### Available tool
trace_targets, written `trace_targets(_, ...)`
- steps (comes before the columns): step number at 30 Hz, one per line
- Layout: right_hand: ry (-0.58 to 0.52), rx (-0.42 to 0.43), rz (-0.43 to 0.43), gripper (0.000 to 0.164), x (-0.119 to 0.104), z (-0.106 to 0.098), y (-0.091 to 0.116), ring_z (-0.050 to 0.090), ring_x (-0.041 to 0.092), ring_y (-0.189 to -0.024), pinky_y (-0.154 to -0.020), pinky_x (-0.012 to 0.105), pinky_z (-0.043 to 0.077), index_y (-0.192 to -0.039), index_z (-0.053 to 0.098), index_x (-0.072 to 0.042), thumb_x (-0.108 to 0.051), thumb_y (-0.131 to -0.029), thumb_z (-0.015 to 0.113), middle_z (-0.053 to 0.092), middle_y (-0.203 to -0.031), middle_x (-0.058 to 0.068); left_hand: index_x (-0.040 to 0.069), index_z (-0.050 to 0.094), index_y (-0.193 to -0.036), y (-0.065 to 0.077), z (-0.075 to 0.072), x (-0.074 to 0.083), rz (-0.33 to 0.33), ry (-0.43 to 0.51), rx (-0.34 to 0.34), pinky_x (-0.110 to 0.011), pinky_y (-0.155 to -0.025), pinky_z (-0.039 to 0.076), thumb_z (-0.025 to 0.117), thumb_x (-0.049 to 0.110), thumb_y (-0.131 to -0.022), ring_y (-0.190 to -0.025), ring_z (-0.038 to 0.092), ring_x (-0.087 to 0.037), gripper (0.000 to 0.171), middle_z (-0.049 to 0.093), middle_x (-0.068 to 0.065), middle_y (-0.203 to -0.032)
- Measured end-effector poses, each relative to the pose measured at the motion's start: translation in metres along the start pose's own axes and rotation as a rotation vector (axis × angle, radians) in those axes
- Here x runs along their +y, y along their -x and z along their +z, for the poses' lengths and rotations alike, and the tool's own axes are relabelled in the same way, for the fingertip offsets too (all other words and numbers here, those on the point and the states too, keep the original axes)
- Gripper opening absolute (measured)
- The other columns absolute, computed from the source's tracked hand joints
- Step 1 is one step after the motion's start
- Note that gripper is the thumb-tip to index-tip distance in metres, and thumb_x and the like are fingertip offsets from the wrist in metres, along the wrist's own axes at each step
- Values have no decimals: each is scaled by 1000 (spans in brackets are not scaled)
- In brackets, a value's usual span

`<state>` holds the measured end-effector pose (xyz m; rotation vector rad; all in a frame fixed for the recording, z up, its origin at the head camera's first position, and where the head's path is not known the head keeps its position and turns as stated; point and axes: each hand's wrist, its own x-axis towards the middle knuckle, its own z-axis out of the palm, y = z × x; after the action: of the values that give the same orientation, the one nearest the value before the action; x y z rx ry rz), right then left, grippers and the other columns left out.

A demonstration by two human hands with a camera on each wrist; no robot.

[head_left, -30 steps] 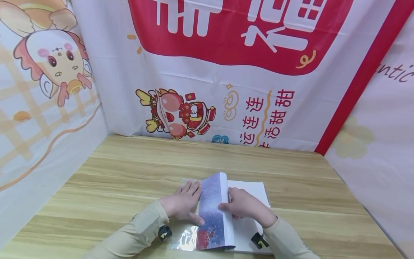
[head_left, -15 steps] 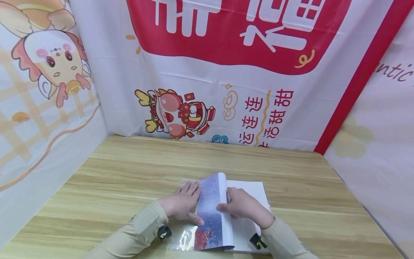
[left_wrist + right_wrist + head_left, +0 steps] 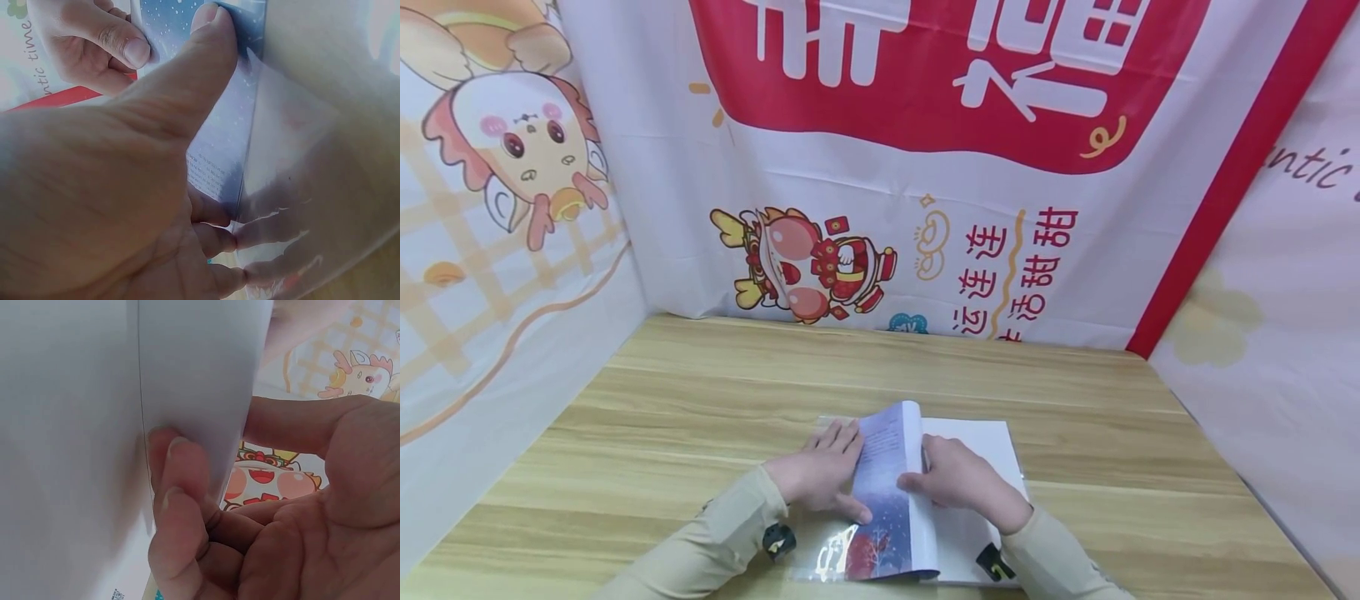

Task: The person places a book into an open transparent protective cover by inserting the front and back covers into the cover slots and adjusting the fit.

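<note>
A thin book lies on the table, its purple-blue printed cover (image 3: 886, 483) with a snowy scene and lines of text bent up into a curve. White paper (image 3: 973, 542) shows to the right of it. Clear plastic film (image 3: 824, 546) extends from the cover's left side. My left hand (image 3: 820, 478) rests flat with fingers spread over the film, its thumb (image 3: 212, 44) pressing the cover near its left edge. My right hand (image 3: 966, 477) pinches the cover's curved right side, thumb on the printed face. In the right wrist view its fingers (image 3: 181, 519) curl against the white underside (image 3: 194, 369).
The wood-grain table (image 3: 700, 417) surrounds the book. A white curtain with red print (image 3: 917, 100) hangs behind the table's far edge. Patterned cloth walls stand at the left (image 3: 527, 250) and right (image 3: 1262, 250).
The head view has shifted slightly, so everything appears a little farther left. Both hands keep nearly the same position, and the right hand still pinches the bent cover.
</note>
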<state>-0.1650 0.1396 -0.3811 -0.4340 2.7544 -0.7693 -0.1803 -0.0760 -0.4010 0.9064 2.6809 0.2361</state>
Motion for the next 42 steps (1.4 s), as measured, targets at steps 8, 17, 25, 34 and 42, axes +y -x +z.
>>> trace_targets(8, 53, 27, 1, 41, -3, 2, -1, 53, 14, -57, -48, 27, 44, -98, 56, 1, -33, -81, 72, 53, -68, 1, -9, 19, -146, 1, 1, -2, 3, -2, 2, -51, -109, 9, 60, 68, -73, -139, 7, -43, 114, 8, -26, -152)
trace_targets(17, -93, -79, -13, 45, 2, 0, -1, 56, 15, -55, -48, 30, 47, -112, 56, -2, -37, -86, 67, 57, -68, 2, -8, 17, -147, 2, -1, -2, 1, 37, -15, -50, -110, 7, 60, 68, -74, -139, 5, -42, 114, 7, -26, -152)
trace_targets(25, -223, -183, 16, 38, 10, -7, -2, 59, 19, -54, -49, 35, 49, -116, 58, -6, -39, -96, 53, 61, -66, 5, -7, 16, -147, 2, -3, -1, 5, 47, -14, -50, -110, 8, 59, 70, -74, -139, 5, -42, 115, 6, -24, -153)
trace_targets(34, -206, -138, 14, 31, 11, -5, -3, 58, 18, -51, -48, 35, 49, -104, 62, -8, -38, -94, 57, 61, -63, 5, -7, 16, -147, 1, -3, -1, 10, 35, -20, -49, -110, 7, 59, 69, -74, -139, 4, -42, 114, 5, -25, -153)
trace_targets(42, -186, -116, 23, 35, 10, -4, -2, 57, 17, -50, -48, 33, 48, -110, 63, -7, -37, -93, 59, 60, -62, 5, -7, 16, -147, 2, -4, 1, 3, 26, -18, -51, -109, 9, 60, 68, -74, -139, 5, -42, 114, 6, -25, -152)
